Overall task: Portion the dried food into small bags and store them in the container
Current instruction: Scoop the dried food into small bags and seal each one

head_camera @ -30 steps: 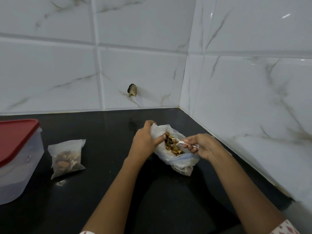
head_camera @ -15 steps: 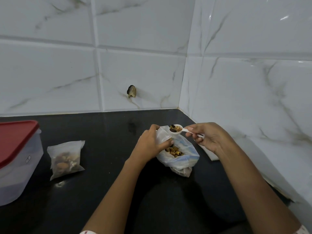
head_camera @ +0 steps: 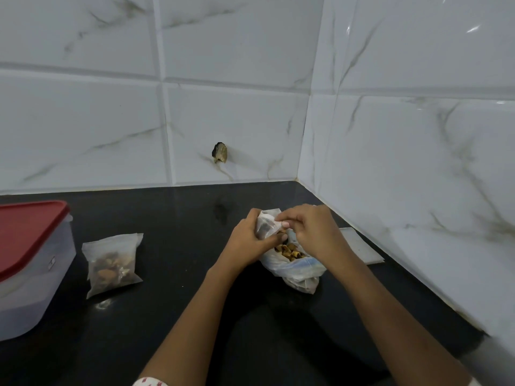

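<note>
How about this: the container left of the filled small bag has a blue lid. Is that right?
Not quite. The head view shows the container has a red lid, not a blue one. It does stand left of the filled small bag.

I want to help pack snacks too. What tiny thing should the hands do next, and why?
Probably spread the small bag open. The left hand grips it just over the big bag of dried food, and the right hand pinches its top edge, so it seems ready for filling.
</note>
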Action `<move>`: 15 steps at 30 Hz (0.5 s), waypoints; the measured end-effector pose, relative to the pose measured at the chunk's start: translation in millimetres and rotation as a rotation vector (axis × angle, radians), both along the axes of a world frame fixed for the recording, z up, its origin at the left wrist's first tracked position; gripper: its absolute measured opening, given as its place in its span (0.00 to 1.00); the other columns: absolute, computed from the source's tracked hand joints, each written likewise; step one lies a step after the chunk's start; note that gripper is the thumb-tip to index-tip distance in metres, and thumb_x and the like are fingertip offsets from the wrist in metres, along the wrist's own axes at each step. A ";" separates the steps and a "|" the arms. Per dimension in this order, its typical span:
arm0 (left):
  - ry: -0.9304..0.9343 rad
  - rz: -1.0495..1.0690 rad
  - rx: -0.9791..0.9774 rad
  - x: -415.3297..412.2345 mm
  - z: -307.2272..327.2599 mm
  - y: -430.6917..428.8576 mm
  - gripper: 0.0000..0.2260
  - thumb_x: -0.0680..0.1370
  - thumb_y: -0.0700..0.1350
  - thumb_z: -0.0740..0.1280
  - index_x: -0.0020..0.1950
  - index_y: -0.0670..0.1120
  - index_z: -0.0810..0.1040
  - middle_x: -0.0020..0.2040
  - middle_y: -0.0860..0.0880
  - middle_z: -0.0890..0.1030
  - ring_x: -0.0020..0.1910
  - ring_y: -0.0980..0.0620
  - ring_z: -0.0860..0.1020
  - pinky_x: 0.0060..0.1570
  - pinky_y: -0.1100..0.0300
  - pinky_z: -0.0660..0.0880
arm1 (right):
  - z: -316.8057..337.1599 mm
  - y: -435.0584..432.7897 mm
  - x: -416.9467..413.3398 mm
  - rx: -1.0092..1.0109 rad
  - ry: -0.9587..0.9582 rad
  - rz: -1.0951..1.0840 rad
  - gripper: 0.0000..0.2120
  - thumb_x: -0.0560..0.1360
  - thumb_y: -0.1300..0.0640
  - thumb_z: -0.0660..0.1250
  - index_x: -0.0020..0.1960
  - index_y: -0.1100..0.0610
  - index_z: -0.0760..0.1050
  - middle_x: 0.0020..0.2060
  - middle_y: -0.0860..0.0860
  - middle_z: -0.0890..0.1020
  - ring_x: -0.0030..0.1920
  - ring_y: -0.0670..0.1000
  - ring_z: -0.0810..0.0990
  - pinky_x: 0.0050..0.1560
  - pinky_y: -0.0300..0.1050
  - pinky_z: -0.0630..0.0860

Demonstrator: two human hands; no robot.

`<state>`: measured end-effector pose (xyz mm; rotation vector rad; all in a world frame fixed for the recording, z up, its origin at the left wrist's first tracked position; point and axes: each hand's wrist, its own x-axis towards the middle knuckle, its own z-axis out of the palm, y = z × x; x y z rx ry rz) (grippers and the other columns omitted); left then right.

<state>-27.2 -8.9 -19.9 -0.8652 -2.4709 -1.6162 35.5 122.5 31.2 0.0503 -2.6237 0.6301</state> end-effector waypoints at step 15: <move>0.033 0.090 0.028 -9.1 -9.8 0.2 0.30 0.60 0.68 0.65 0.57 0.55 0.69 0.55 0.50 0.76 0.54 0.54 0.74 0.51 0.61 0.72 | -14.9 13.7 4.0 0.106 -0.070 -0.163 0.13 0.77 0.65 0.59 0.57 0.61 0.78 0.51 0.59 0.81 0.53 0.58 0.79 0.54 0.48 0.74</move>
